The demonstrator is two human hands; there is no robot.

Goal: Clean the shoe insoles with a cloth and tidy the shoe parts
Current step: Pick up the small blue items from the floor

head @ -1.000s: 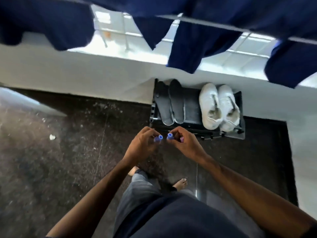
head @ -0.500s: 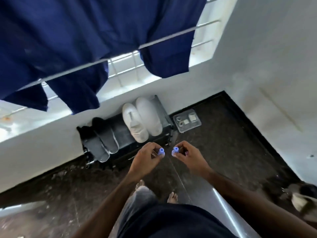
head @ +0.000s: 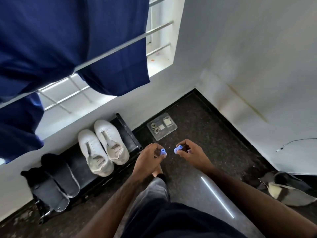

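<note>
At centre frame, the left hand (head: 148, 158) and right hand (head: 192, 152) each pinch a small blue plastic cap. The dark grey foam insoles (head: 58, 179), lower left on the black rack (head: 127, 133), look light and floppy; they are best gripped at the heel edge.

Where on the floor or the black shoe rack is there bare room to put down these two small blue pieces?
Bare dark floor lies between the clear plastic tray and the white corner walls, and also between your hands and that tray. The black shoe rack is crowded: white sneakers and grey insoles fill it, leaving only a narrow strip at its right end.
</note>
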